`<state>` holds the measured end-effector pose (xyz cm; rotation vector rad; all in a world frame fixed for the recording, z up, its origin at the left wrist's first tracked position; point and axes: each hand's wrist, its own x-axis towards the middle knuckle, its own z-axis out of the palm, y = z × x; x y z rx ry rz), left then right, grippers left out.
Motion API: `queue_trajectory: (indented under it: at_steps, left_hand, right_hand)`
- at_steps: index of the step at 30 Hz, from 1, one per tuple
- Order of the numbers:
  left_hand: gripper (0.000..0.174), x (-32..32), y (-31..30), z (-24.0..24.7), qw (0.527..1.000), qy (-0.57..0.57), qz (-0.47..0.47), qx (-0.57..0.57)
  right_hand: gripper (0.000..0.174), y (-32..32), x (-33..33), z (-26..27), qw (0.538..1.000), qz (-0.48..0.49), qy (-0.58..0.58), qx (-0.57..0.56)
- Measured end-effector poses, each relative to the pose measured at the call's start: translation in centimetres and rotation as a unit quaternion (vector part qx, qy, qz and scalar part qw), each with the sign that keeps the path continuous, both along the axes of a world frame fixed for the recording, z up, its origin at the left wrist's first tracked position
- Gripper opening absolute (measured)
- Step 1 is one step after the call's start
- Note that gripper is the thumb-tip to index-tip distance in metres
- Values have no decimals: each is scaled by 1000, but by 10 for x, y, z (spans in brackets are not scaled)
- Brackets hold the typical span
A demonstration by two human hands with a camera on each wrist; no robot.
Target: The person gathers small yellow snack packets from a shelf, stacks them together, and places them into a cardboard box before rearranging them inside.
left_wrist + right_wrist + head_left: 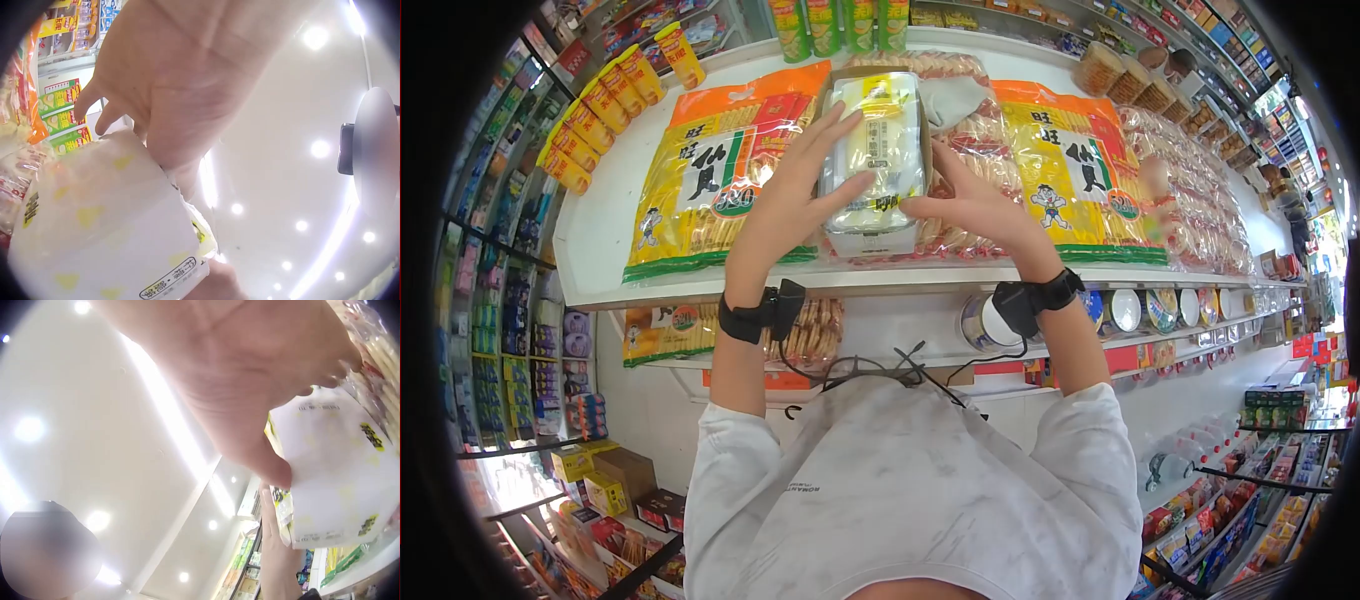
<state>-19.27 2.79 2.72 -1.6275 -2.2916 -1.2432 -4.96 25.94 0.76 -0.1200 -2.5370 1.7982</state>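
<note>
A white box (870, 243) with its top open holds yellow-and-white packets (882, 150), and it sits among snack bags on the shelf. My left hand (792, 195) grips its left side, thumb and fingers reaching over the top. On the opposite side my right hand (980, 207) holds it, thumb lying at the top edge and the other fingers down behind the side wall. The left wrist view gives the box's white wall (106, 212) with pale yellow marks. In the right wrist view, the thumb (275, 465) presses near the box's edge.
Large yellow bags of rice crackers lie left (700, 180) and right (1080, 170) of the box. Clear bags of round crackers (1200, 190) spread further right. Yellow packs (605, 105) and green cans (825, 28) stand behind. A lower shelf (900, 340) with tins runs below the front edge.
</note>
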Motion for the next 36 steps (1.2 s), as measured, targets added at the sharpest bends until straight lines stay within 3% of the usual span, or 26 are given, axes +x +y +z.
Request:
queue_trajectory:
  at_steps: [8, 11, 12, 15, 16, 19, 26, 29, 34, 36]
  left_hand:
    - [70, 9, -1, 7, 1000, 6, -1, -13]
    - [70, 12, -4, 7, 1000, -5, 15, -10]
    - [70, 12, -5, 6, 1000, -2, 13, -6]
    - [69, 11, -5, 0, 1000, -9, 14, -3]
    - [69, 11, -5, 1, 1000, -12, 11, 7]
    - [69, 16, -2, -2, 999, -29, 8, 29]
    - [72, 15, -1, -8, 998, -48, 19, 37]
    - [68, 12, -4, -1, 999, -11, 33, 11]
    - [63, 18, 1, 17, 998, 10, 68, -13]
    - [64, 17, 3, 19, 996, 31, 86, -20]
  right_hand:
    - [97, -17, 2, 15, 999, 26, 37, 21]
    - [93, -10, 8, 0, 995, 11, 44, -91]
    - [101, -5, 5, -12, 990, 20, 86, -111]
    - [99, -21, 19, 0, 959, -19, 81, -269]
    - [99, -25, 20, -3, 958, -56, 112, -257]
    - [99, -43, 24, -5, 959, -125, 252, 40]
    - [94, -42, 8, -16, 954, -83, 268, 102]
    - [92, -31, 6, -12, 969, -73, 192, 139]
    - [91, -40, 10, 21, 949, -110, 161, 247]
    - [89, -43, 6, 34, 934, -135, 213, 254]
